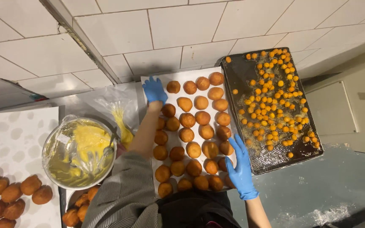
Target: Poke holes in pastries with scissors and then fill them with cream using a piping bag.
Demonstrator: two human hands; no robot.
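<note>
Two blue-gloved hands grip one paper-lined tray (148,82) of browned round buns (193,150): right hand (240,169) closed on its near right edge, left hand (154,90) closed on its far left corner. Left of it, one steel bowl (49,162) under plastic film holds yellow batter and a spoon. Nearest left, one spotted sheet (17,126) carries more buns. Right of the tray, one dark baking tray (300,150) holds small orange balls. Beyond, the worktop meets a white tiled wall (182,25).

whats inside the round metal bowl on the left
The round metal bowl holds a yellow creamy mixture and a metal utensil. Clear plastic film covers part of the rim, and the mixture hides the bowl's bottom.
</note>
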